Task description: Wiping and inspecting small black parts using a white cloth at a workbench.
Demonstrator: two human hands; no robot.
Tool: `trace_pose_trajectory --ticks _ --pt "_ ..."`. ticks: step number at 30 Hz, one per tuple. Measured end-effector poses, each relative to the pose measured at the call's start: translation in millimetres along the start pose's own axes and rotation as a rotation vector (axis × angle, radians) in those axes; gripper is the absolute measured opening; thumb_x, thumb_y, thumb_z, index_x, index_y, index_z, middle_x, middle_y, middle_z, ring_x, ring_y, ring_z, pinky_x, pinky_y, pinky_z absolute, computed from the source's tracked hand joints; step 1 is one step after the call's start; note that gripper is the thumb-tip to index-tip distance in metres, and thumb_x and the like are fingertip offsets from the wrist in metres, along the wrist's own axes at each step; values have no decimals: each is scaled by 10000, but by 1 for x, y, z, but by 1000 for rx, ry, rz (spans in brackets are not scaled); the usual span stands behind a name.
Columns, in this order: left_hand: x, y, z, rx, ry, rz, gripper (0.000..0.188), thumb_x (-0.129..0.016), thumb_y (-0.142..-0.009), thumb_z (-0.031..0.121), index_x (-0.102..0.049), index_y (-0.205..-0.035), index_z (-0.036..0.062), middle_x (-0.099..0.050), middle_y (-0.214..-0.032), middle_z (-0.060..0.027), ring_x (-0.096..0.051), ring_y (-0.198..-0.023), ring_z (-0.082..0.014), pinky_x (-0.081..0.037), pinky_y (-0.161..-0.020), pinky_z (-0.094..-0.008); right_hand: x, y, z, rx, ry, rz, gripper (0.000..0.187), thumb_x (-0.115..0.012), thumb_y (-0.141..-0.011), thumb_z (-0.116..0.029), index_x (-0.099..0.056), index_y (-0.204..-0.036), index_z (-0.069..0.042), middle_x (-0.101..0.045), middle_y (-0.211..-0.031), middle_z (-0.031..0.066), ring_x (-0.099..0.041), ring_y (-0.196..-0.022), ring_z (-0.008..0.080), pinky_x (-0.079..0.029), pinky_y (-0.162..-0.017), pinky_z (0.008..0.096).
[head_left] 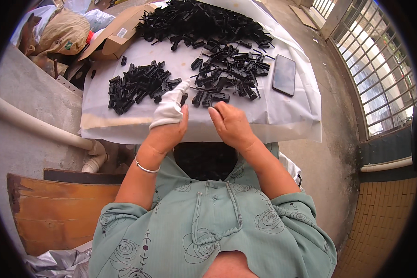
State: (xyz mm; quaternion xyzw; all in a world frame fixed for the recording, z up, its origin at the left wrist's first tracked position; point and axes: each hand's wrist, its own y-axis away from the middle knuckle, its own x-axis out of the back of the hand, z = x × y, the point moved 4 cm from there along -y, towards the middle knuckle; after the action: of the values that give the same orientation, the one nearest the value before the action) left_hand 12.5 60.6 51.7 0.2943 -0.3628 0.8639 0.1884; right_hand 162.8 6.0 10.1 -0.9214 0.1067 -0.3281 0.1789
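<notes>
My left hand (170, 115) wears a white glove that leaves the thumb bare. Between its thumb and fingers shows the end of a small black plastic part (184, 98); most of that part is hidden. Just to the right, my right hand (231, 122) is bare, with curled fingers pressed together beside some black plastic clip-like parts (216, 98); whatever it pinches is hidden. A small heap of black parts (139, 85) lies left of my gloved hand. Beyond my right hand spreads a looser heap with thin sticks poking out (231, 67).
A large black pile (199, 21) covers the table's far end. White sheeting (282, 116) drapes the table. A phone (284, 75) lies at the right, and a cardboard box (120, 34) sits at the far left. Barred windows (380, 65) line the right wall.
</notes>
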Motion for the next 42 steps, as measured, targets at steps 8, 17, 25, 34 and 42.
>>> trace_pose_trajectory --ticks 8,17,25,34,42 --pt "13 11 -29 2 -244 77 328 -553 -845 106 -528 -1158 13 -607 -1002 -165 -592 -841 -232 -480 -768 -308 10 -12 27 -133 569 -40 223 -596 -810 -224 -515 -848 -19 -607 -756 166 -601 -662 328 -467 -578 417" --pt "-49 42 -16 942 1402 -432 206 -450 -930 200 -581 -1032 78 -630 -789 -78 -471 -466 -65 -356 -367 -207 35 15 -7 17 -110 -56 267 -634 -749 -41 -559 -1006 -35 -548 -712 109 -539 -582 276 -431 -526 363" --pt "-49 39 1 767 1524 -384 203 -530 -905 177 -527 -1070 60 -602 -745 -29 -469 -462 -72 -366 -386 -206 32 17 -47 258 -107 -39 293 -664 -716 -20 -566 -991 -43 -529 -698 63 -491 -526 170 -399 -482 288" --pt "-28 36 23 477 926 -253 233 -527 -868 51 -495 -1093 -4 -575 -856 -43 -508 -577 -51 -419 -466 -191 15 12 -26 -166 -323 22 205 -608 -857 -153 -521 -745 -5 -484 -593 8 -382 -511 75 -348 -459 248" --pt "-32 40 15 470 638 -140 207 -569 -818 29 -547 -1017 -25 -596 -863 -75 -560 -617 -108 -472 -546 -245 10 19 -30 -65 -293 -165 244 -502 -906 -173 -530 -756 18 -475 -578 82 -420 -525 146 -388 -516 299"
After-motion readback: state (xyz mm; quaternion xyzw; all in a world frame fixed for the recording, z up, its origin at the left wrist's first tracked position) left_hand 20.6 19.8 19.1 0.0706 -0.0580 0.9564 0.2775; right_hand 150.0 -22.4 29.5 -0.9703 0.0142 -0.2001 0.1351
